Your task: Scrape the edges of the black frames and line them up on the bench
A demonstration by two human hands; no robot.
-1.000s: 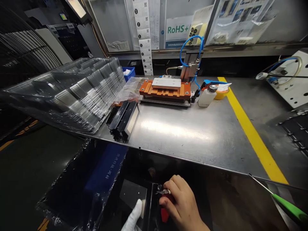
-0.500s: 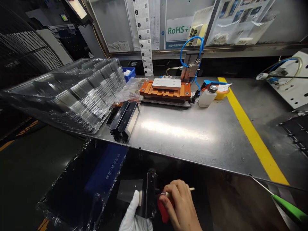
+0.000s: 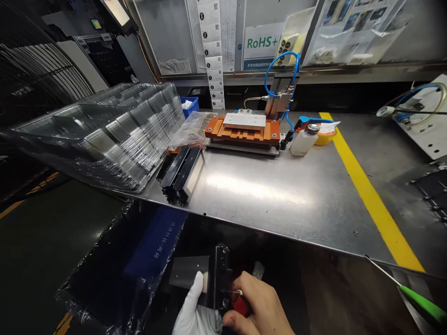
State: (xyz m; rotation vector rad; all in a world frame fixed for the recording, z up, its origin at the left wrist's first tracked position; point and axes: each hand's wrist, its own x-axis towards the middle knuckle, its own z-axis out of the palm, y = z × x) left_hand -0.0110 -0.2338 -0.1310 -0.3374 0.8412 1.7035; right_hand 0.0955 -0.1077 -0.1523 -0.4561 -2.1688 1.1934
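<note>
My left hand [image 3: 195, 311], in a white glove, grips a black plastic part [image 3: 219, 270] below the table's front edge. A flat dark plate [image 3: 186, 271] extends from this part to the left, and my left thumb presses on its face. My bare right hand [image 3: 260, 302] is closed around a slim tool [image 3: 239, 292] with a pale body and a thin metal tip. That tip points left, at the right side of the black part; whether it touches cannot be made out. Something red [image 3: 240, 307] shows beneath my right hand, its kind unclear.
Similar black parts [image 3: 183, 174] lie on the metal table [image 3: 258, 195], beside stacked clear plastic trays [image 3: 132, 135]. An orange fixture [image 3: 242, 132] stands behind, with a white bottle [image 3: 303, 140] and yellow bowl [image 3: 324, 137] at its right. A green-handled tool [image 3: 424, 302] is at lower right.
My right hand has turned and lowered, its thumb now below the slim tool. The tool's pale rear end no longer shows. My left hand keeps its hold, almost unmoved.
</note>
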